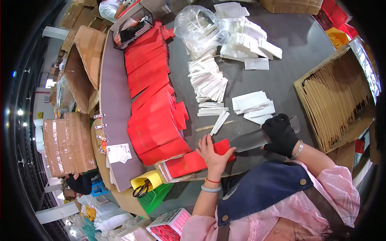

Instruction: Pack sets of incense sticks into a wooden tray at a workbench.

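Note:
My bare left hand (214, 157) lies with fingers stretched and thumb apart on a red paper envelope (189, 164) at the table's near edge. In its black fingerless glove, my right hand (280, 135) is closed on a clear plastic sleeve (249, 140). The sleeve reaches left toward the red envelope's end; whether they touch I cannot tell. Beyond my hands lie a small stack of white paper packets (254, 105) and a long heap of narrow white paper strips (208, 80). Overlapping red envelopes (155, 124) form a row at the left.
An open carton (335, 94) packed with brown card stands at the right. A clear bag of white strips (197, 32) and more white packets (249, 40) lie farther back. A black wire basket (134, 30) is far left. Scissors (141, 188) sit in a yellow holder (150, 180) at the near edge.

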Demonstrator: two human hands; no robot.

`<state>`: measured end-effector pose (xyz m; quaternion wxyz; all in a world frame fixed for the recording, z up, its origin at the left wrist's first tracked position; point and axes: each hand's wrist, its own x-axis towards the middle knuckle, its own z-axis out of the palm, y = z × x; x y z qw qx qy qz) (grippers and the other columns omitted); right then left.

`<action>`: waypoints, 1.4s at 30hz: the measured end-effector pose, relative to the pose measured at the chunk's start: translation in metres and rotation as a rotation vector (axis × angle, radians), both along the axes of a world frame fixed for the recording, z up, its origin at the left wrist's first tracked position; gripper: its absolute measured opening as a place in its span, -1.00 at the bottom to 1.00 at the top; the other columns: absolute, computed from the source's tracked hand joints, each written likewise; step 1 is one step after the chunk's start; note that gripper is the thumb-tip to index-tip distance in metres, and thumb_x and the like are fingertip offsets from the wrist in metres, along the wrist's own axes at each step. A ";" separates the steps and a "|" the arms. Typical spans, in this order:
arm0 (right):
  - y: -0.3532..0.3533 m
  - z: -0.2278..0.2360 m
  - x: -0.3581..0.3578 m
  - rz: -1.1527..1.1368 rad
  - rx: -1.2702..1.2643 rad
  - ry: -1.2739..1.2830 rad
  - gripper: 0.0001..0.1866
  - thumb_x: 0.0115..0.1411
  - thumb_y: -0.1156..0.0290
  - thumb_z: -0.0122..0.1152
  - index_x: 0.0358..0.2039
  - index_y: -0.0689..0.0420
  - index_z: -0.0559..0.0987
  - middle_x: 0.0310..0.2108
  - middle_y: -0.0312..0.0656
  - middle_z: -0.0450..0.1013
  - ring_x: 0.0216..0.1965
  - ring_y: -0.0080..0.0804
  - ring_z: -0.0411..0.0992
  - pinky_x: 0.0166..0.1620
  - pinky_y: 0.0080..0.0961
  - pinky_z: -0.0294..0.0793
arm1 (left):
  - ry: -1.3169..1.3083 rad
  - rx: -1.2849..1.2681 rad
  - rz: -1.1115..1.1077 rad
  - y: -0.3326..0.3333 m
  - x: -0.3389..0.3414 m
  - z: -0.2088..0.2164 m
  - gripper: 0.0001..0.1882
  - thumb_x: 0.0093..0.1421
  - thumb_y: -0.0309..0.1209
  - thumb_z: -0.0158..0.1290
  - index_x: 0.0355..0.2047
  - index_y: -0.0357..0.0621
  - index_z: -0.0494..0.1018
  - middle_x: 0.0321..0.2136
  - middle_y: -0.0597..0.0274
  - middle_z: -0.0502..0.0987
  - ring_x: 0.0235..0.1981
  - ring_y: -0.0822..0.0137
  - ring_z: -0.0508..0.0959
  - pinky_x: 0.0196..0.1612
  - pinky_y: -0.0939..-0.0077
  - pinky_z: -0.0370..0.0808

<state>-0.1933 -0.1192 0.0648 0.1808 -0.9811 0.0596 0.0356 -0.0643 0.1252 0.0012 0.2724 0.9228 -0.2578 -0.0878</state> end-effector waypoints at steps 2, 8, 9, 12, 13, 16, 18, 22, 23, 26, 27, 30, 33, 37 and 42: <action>-0.008 0.001 -0.005 -0.030 -0.050 0.004 -0.31 -0.24 -0.07 0.44 -0.14 0.10 0.53 -0.20 -0.14 0.45 -0.08 -0.15 0.40 0.15 -0.11 0.17 | 0.011 0.006 0.008 0.001 -0.001 0.000 0.04 -0.15 0.04 0.37 0.24 -0.24 0.19 0.20 -0.03 0.21 0.29 -0.10 0.09 0.31 -0.21 -0.14; -0.006 0.002 -0.009 -0.025 -0.021 -0.027 -0.32 -0.27 -0.06 0.45 -0.17 0.09 0.53 -0.21 -0.14 0.45 -0.08 -0.15 0.41 0.15 -0.11 0.17 | 0.046 -0.048 -0.009 0.004 0.001 -0.004 0.02 -0.12 -0.01 0.36 0.26 -0.23 0.17 0.22 -0.03 0.20 0.31 -0.09 0.08 0.33 -0.22 -0.20; -0.006 0.002 -0.008 -0.025 -0.021 -0.028 -0.32 -0.27 -0.06 0.45 -0.17 0.09 0.53 -0.21 -0.14 0.45 -0.08 -0.15 0.41 0.15 -0.11 0.17 | 0.051 -0.045 -0.015 0.005 0.001 -0.004 0.02 -0.12 -0.01 0.36 0.26 -0.22 0.16 0.23 -0.03 0.19 0.32 -0.09 0.07 0.33 -0.23 -0.21; -0.004 0.001 -0.005 -0.015 0.007 -0.011 -0.32 -0.26 -0.07 0.44 -0.18 0.10 0.54 -0.20 -0.13 0.46 -0.09 -0.13 0.41 0.14 -0.10 0.17 | 0.056 -0.027 -0.016 0.009 0.003 -0.005 0.02 -0.11 -0.02 0.35 0.27 -0.22 0.14 0.24 -0.03 0.19 0.32 -0.09 0.06 0.33 -0.24 -0.22; -0.003 -0.001 -0.004 -0.004 0.028 0.014 -0.32 -0.24 -0.08 0.43 -0.18 0.12 0.54 -0.21 -0.12 0.46 -0.09 -0.12 0.40 0.13 -0.10 0.18 | 0.054 -0.014 -0.014 0.010 0.003 -0.004 0.02 -0.10 -0.02 0.35 0.27 -0.22 0.14 0.24 -0.03 0.18 0.32 -0.09 0.06 0.33 -0.24 -0.22; 0.025 -0.027 0.012 0.054 0.098 -0.086 -0.32 -0.19 -0.13 0.40 -0.19 0.17 0.54 -0.21 -0.07 0.44 -0.11 -0.06 0.39 0.11 -0.09 0.20 | 0.071 -0.033 -0.022 0.007 0.002 -0.004 0.03 -0.08 -0.01 0.34 0.29 -0.21 0.12 0.26 -0.04 0.15 0.34 -0.10 0.02 0.33 -0.26 -0.26; 0.050 -0.045 0.038 0.158 0.088 0.134 -0.24 -0.16 -0.19 0.36 -0.10 0.16 0.51 -0.10 -0.04 0.40 0.00 -0.02 0.34 0.12 -0.04 0.19 | 0.066 -0.019 -0.068 0.000 0.002 -0.001 -0.03 -0.06 -0.04 0.34 0.27 -0.22 0.16 0.23 -0.05 0.20 0.31 -0.09 0.08 0.32 -0.20 -0.16; 0.030 -0.050 0.029 0.120 0.138 -0.268 -0.09 -0.24 -0.20 0.42 0.10 0.04 0.45 0.01 -0.04 0.39 0.04 -0.04 0.33 0.15 0.03 0.15 | -0.014 -0.148 -0.101 -0.017 0.031 -0.003 -0.43 0.02 -0.24 0.29 0.02 -0.18 0.44 -0.05 0.03 0.45 0.05 -0.02 0.39 0.12 0.04 0.24; 0.016 -0.045 0.022 0.029 0.184 -0.248 -0.13 -0.22 -0.14 0.45 0.09 0.05 0.46 0.03 -0.05 0.39 0.05 -0.04 0.32 0.15 0.01 0.17 | -0.021 -0.148 -0.103 -0.023 0.040 -0.003 -0.43 0.02 -0.24 0.29 0.02 -0.18 0.44 -0.05 0.03 0.45 0.05 -0.02 0.39 0.12 0.04 0.24; -0.034 -0.023 -0.010 -0.270 0.107 -0.382 -0.33 -0.17 0.21 0.51 -0.01 0.11 0.50 0.00 -0.07 0.42 0.06 -0.06 0.34 0.14 -0.20 0.27 | -0.114 -0.057 -0.170 -0.034 0.065 -0.010 -0.78 0.05 -0.39 0.23 -0.27 -0.12 0.53 -0.34 0.17 0.51 -0.23 0.05 0.48 -0.13 0.15 0.35; -0.053 -0.017 -0.025 -0.374 0.191 -0.372 -0.39 -0.14 0.37 0.48 -0.01 0.13 0.49 -0.01 -0.08 0.42 0.07 -0.07 0.34 0.15 -0.24 0.29 | -0.123 -0.075 -0.196 -0.035 0.068 -0.012 -0.81 0.05 -0.40 0.22 -0.30 -0.10 0.54 -0.39 0.18 0.50 -0.27 0.07 0.49 -0.18 0.17 0.36; -0.119 -0.027 -0.106 -0.715 0.001 -0.474 -0.50 -0.03 0.57 0.36 -0.01 0.19 0.48 -0.03 -0.08 0.45 0.03 -0.15 0.41 0.12 -0.34 0.37 | -0.135 -0.123 -0.264 -0.036 0.063 -0.008 -0.88 0.05 -0.43 0.21 -0.38 -0.08 0.54 -0.49 0.20 0.49 -0.36 0.10 0.51 -0.29 0.21 0.40; -0.181 -0.046 -0.190 -1.055 -0.217 -0.343 -0.57 0.14 0.43 0.24 0.03 0.22 0.46 0.05 -0.05 0.43 0.11 -0.15 0.39 0.16 -0.36 0.36 | -0.119 -0.161 -0.279 -0.043 0.064 -0.003 -0.89 0.04 -0.44 0.22 -0.39 -0.08 0.54 -0.50 0.19 0.49 -0.38 0.11 0.52 -0.32 0.23 0.41; -0.209 -0.072 -0.252 -0.973 -0.448 -0.183 -0.64 0.19 0.29 0.09 -0.05 0.21 0.49 -0.06 0.04 0.44 0.00 0.02 0.39 0.07 -0.23 0.37 | 0.007 -0.221 -0.259 -0.068 0.063 0.011 -0.90 0.02 -0.48 0.23 -0.44 -0.14 0.54 -0.48 0.17 0.50 -0.38 0.11 0.53 -0.26 0.23 0.44; -0.195 -0.074 -0.215 -0.931 -0.391 -0.223 -0.82 0.21 0.36 0.02 -0.23 0.16 0.44 -0.23 0.01 0.42 -0.12 0.04 0.39 -0.04 -0.17 0.39 | -0.169 -0.349 -0.436 -0.124 0.072 -0.003 -0.79 0.00 -0.42 0.26 -0.34 -0.17 0.54 -0.33 0.10 0.51 -0.26 0.10 0.51 -0.18 0.29 0.46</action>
